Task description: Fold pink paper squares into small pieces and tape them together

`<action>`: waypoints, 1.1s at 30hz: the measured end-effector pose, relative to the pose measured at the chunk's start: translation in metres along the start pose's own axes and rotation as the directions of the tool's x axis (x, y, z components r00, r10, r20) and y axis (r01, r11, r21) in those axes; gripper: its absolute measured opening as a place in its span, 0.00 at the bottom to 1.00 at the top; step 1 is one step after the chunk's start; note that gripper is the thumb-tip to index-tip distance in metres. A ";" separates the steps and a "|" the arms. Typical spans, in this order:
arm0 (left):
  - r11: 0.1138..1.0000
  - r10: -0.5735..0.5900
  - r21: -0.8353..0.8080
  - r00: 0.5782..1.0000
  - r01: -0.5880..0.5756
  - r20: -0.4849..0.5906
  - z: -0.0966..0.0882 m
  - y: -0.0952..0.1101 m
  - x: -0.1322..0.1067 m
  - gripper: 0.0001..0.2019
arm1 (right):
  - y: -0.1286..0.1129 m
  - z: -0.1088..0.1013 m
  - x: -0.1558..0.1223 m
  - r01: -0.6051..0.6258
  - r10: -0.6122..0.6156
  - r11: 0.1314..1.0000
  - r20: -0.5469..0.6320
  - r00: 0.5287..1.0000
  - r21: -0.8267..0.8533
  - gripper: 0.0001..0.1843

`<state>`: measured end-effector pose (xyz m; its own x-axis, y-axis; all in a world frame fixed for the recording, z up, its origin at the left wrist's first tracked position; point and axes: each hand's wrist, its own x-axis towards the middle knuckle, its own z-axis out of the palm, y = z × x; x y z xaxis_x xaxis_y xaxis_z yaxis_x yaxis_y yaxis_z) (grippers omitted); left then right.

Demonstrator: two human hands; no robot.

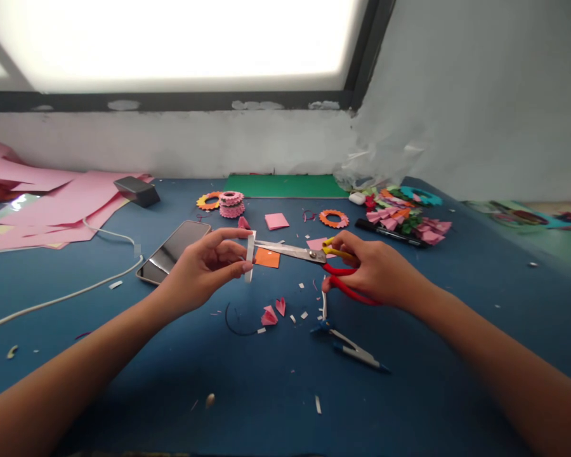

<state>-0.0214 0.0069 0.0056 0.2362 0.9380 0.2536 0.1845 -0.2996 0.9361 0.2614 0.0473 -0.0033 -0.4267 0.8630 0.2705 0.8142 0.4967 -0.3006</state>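
Between the thumb and fingers of my left hand (204, 266) is a narrow white strip (250, 257), held upright above the table. My right hand (375, 266) grips scissors (309, 254) by their red and yellow handles. The blades point left, and their tips reach the strip; whether they touch it I cannot tell. Below them on the table lie an orange paper square (267, 258) and a pink paper piece (318, 244), partly hidden by the scissors. Small folded pink paper pieces (269, 316) rest nearer to me, among white scraps.
A compass (356, 355) lies below my right hand. A phone (174, 251) is behind my left hand, with a white cable (61, 297) to its left. Pink sheets (66, 203) cover the left back; paper rings (334, 219) and paper flowers (400, 212) stand further back.
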 end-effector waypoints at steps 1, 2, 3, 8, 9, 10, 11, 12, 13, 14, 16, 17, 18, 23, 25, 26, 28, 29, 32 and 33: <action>1.000 0.001 0.005 1.000 -0.001 -0.006 0.000 0.000 0.000 0.20 | 0.001 0.000 0.000 -0.002 0.002 1.000 0.001 1.000 -0.004 0.28; 1.000 0.002 0.006 1.000 -0.002 -0.012 0.000 -0.001 0.000 0.19 | 0.002 0.000 0.000 -0.004 0.004 1.000 0.003 1.000 -0.010 0.28; 1.000 0.001 0.006 1.000 -0.001 -0.016 0.000 -0.001 0.000 0.19 | 0.003 0.000 0.001 -0.005 0.005 1.000 0.005 1.000 -0.015 0.28; 1.000 -0.018 0.011 1.000 0.018 0.001 -0.001 -0.002 0.001 0.20 | 0.003 0.000 0.001 -0.008 0.008 1.000 0.012 1.000 -0.014 0.28; 1.000 -0.018 0.017 1.000 0.018 0.010 -0.001 -0.002 0.000 0.20 | 0.002 0.000 0.001 -0.010 0.010 1.000 0.016 1.000 -0.015 0.28; 1.000 -0.016 0.026 1.000 0.016 0.018 0.000 -0.002 0.000 0.20 | 0.000 0.000 0.001 -0.011 0.012 1.000 0.019 1.000 -0.018 0.27; 0.999 -0.013 0.037 1.000 0.012 0.028 0.000 -0.002 0.000 0.19 | -0.001 0.000 0.001 -0.011 0.011 1.000 0.022 1.000 -0.021 0.27; 0.999 -0.010 0.050 0.999 0.008 0.038 0.001 -0.002 -0.001 0.19 | -0.002 0.000 0.000 -0.008 0.008 1.000 0.025 1.000 -0.025 0.27; 0.998 -0.005 0.062 0.999 0.003 0.044 0.001 -0.002 -0.001 0.19 | -0.003 0.000 0.000 -0.003 0.004 0.999 0.026 1.000 -0.032 0.28; 0.997 0.000 0.071 0.999 -0.004 0.048 0.001 -0.002 -0.002 0.19 | -0.004 0.000 -0.001 0.006 -0.005 0.999 0.024 1.000 -0.042 0.28; 0.997 0.008 0.080 0.998 -0.013 0.056 0.002 -0.003 -0.003 0.18 | -0.004 0.001 -0.001 0.039 -0.039 0.996 0.009 0.999 -0.079 0.30; 0.997 0.008 0.082 0.998 -0.013 0.062 0.002 -0.004 -0.003 0.18 | -0.004 0.001 -0.002 0.062 -0.063 0.993 -0.003 0.998 -0.102 0.30; 0.996 0.006 0.083 0.998 -0.011 0.067 0.002 -0.004 -0.003 0.18 | -0.004 0.001 -0.002 0.088 -0.090 0.988 -0.017 0.996 -0.128 0.30; 0.994 0.000 0.112 0.996 -0.009 0.087 0.004 -0.006 -0.003 0.14 | -0.002 0.003 -0.003 0.146 -0.162 0.961 -0.049 0.986 -0.236 0.26; 0.985 0.023 0.167 0.997 -0.035 0.073 0.004 -0.006 -0.003 0.11 | -0.002 0.004 -0.003 0.144 -0.163 0.956 -0.056 0.985 -0.254 0.27; 0.975 0.045 0.216 0.997 -0.058 0.062 0.004 -0.006 -0.003 0.09 | -0.002 0.005 -0.004 0.142 -0.162 0.956 -0.056 0.985 -0.258 0.27; 0.912 0.093 0.395 0.993 -0.112 0.067 0.002 -0.007 -0.003 0.06 | -0.002 0.007 -0.003 0.122 -0.139 0.958 -0.049 0.989 -0.259 0.29; 0.859 0.105 0.494 0.991 -0.132 0.082 0.001 -0.008 -0.003 0.05 | -0.002 0.007 -0.002 0.099 -0.115 0.961 -0.045 0.992 -0.258 0.30; 0.700 0.076 0.699 0.988 -0.148 0.133 -0.006 -0.012 -0.002 0.06 | 0.002 0.008 0.002 -0.020 0.011 0.958 -0.030 0.999 -0.287 0.31; 0.672 0.058 0.727 0.988 -0.143 0.140 -0.008 -0.014 -0.001 0.07 | 0.005 0.008 0.003 -0.071 0.067 0.948 -0.025 0.997 -0.309 0.31</action>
<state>-0.0320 0.0113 -0.0055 0.3783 0.8851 0.2710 0.7836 -0.4620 0.4153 0.2606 0.0533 -0.0116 -0.3612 0.8917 0.2726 0.9243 0.3810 -0.0218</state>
